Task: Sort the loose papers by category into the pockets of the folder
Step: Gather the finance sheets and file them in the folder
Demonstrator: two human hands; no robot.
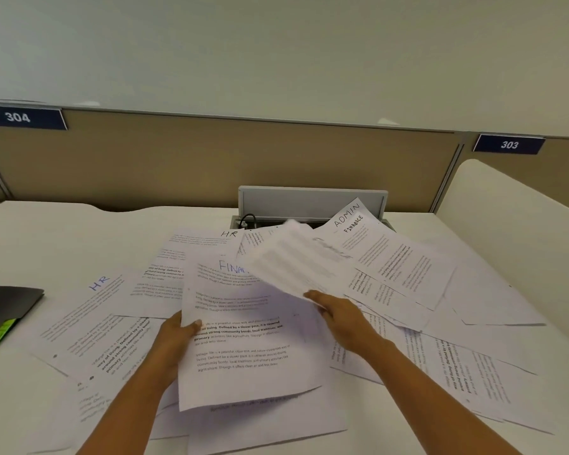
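Loose printed papers cover the white desk (30,231). My left hand (174,339) grips the left edge of a sheet headed FINANCE in blue (243,336), lifted off the pile. My right hand (337,315) pinches the near corner of a blurred sheet (289,264), raised and tilted above the pile. Flat on the desk lie a sheet marked HR in blue (89,310), another HR sheet (194,247) behind, and sheets marked ADMIN (350,213) and FINANCE in black (391,257) at the back right. The dark folder (4,307) with a green tab lies at the left edge.
A grey cable tray with its lid up (312,201) sits at the back of the desk, a black cable in it. A tan partition (211,159) with number plates 304 and 303 closes off the far side. More sheets (473,372) spread to the right.
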